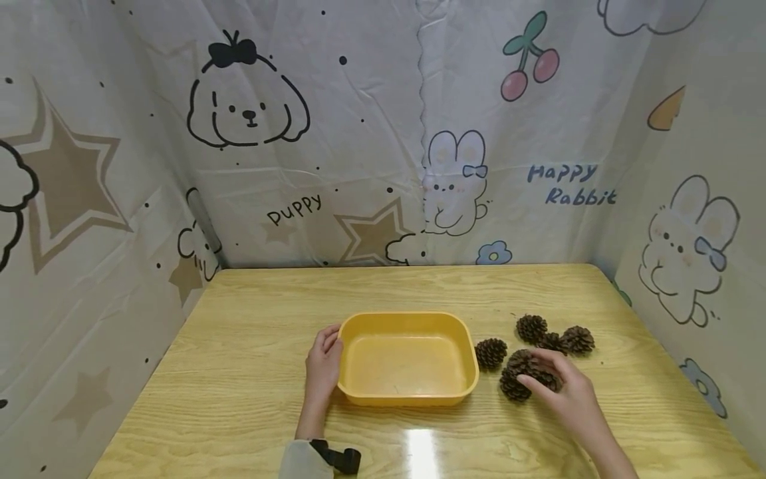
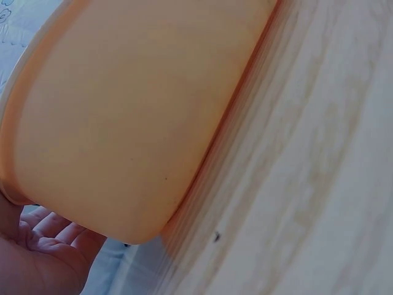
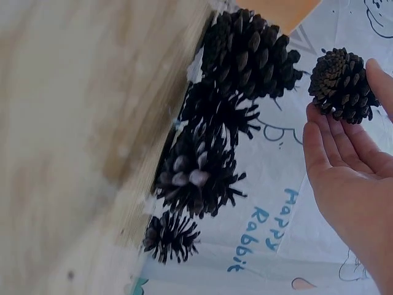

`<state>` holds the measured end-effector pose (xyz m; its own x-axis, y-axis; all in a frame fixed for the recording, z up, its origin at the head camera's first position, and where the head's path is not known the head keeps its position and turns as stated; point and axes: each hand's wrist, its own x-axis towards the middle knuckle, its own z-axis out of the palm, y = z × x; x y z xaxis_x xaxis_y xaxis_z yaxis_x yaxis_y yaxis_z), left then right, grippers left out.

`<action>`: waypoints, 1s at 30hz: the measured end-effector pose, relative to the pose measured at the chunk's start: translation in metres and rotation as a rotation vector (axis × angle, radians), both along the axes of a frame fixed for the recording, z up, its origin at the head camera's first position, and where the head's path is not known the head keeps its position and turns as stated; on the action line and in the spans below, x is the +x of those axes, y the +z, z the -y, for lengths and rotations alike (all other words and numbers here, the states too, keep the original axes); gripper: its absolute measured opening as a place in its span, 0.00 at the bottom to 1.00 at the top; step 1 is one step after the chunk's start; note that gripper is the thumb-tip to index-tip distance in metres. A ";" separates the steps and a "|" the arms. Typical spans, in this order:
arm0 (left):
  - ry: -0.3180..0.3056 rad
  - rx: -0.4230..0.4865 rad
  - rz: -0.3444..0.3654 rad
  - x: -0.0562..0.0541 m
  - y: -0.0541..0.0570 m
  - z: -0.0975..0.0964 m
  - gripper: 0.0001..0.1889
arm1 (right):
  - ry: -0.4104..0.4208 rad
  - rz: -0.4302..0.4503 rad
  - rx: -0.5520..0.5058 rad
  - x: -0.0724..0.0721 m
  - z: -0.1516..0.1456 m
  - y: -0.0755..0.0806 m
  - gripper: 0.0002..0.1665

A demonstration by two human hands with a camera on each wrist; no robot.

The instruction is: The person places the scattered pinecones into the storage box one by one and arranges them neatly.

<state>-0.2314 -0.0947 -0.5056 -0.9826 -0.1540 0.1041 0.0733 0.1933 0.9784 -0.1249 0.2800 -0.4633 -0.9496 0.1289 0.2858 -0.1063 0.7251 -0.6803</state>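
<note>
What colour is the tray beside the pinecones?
The tray is plain orangey yellow; it shows best in the head view.

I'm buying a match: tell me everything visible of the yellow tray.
The yellow tray looks like smooth plastic: a rounded rectangle with raised walls, a rim and a flat floor. It sits upright on the wood-grained table, with nothing inside. The left hand touches its left end; a pinecone lies close by its right.
</note>
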 end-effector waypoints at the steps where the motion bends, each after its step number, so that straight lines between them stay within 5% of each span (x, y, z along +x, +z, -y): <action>1: -0.006 0.004 0.007 0.000 0.000 0.000 0.19 | 0.008 -0.007 -0.005 -0.001 0.002 0.000 0.31; 6: -0.026 0.036 0.073 -0.002 0.000 0.002 0.19 | 0.022 -0.047 -0.002 -0.005 0.010 -0.001 0.29; 30: -0.028 0.030 0.069 0.001 0.004 0.001 0.20 | 0.144 -0.169 -0.037 -0.030 0.054 -0.010 0.28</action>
